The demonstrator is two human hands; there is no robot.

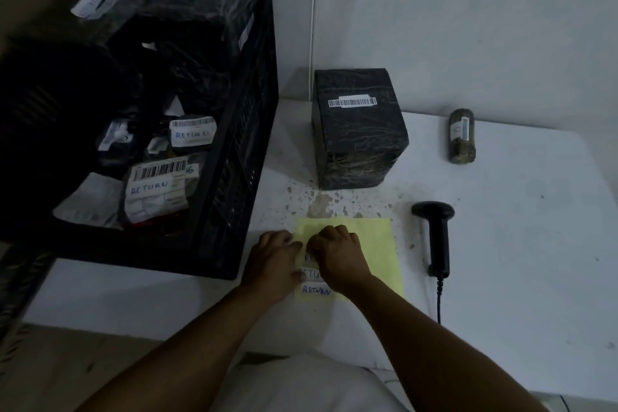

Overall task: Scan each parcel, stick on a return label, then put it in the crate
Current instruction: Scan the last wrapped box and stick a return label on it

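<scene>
White tabletop [501, 244], stained near its middle, carries the yellow sheet [378, 244] I work from. My left hand [274, 257] presses on the sheet's left edge, fingers curled. My right hand [337, 251] sits on the sheet, fingertips pinched at a label there; I cannot tell if it has lifted. Behind the sheet stands a black box [357, 130], right of the sheet lies the scanner [436, 237], left sits the crate [234, 177] with labelled parcels.

crate [234, 150] blocks left, table [518, 227] open right
</scene>
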